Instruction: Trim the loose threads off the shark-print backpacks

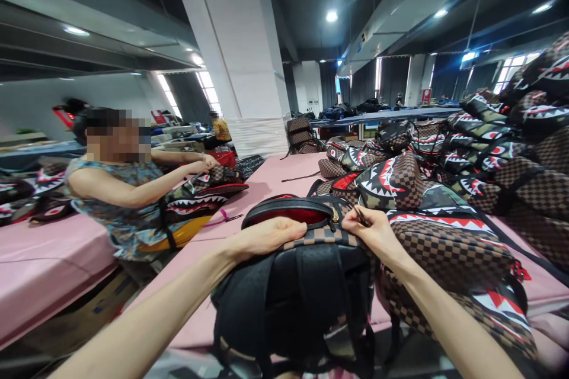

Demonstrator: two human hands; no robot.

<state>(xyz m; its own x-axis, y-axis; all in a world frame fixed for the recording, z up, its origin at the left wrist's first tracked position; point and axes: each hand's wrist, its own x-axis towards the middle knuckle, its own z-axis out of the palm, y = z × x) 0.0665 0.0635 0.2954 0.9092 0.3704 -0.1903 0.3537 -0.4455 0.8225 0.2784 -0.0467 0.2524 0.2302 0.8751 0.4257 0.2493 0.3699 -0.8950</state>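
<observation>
A backpack (306,290) with black straps and brown checkered trim lies in front of me on the pink-covered table. Its zipped top gapes, showing red lining (306,213). My left hand (271,235) is closed on the checkered edge beside the opening, thumb and fingers pressed together. At the right end of the zipper, by a gold-coloured zipper pull (335,216), my right hand (371,230) is pinched. Something small and dark shows between its fingers, too little to name.
More shark-mouth backpacks (448,246) lie close on the right, with a high pile (484,148) behind them. To the left, a co-worker (128,183) handles another backpack (200,195). A white pillar (240,59) stands beyond the pink table (267,174).
</observation>
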